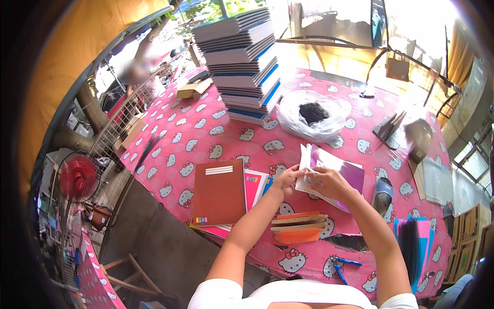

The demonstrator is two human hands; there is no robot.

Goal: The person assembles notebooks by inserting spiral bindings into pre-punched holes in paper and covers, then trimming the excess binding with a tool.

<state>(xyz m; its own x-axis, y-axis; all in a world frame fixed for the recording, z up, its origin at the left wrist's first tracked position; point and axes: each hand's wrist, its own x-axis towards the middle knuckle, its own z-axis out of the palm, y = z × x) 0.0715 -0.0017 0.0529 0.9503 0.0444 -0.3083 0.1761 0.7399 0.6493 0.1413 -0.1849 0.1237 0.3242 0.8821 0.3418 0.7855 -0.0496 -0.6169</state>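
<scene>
Near the table's middle, a stack of white sheets (pixel 314 189) with a row of small holes along its edge lies over a purple cover (pixel 355 175). My left hand (pixel 289 181) is closed on the left edge of these sheets, its fingertips pinching. My right hand (pixel 332 183) bends over the same sheets, fingers curled near the left hand; what lies under its fingers is partly hidden. Left of my left forearm is a brown spiral notebook (pixel 220 193), overlapping pink and blue ones (pixel 254 185). Orange-edged blocks (pixel 298 227) lie between my forearms.
A tall stack of unbound notebooks (pixel 239 67) stands at the back, beside a plastic bag (pixel 314 116) holding something black. Blue-handled pliers (pixel 339 269) lie near the front edge. Black coils on coloured covers (pixel 409 247) and a blue roll-shaped thing (pixel 382 195) lie right. A red fan (pixel 78 176) stands left.
</scene>
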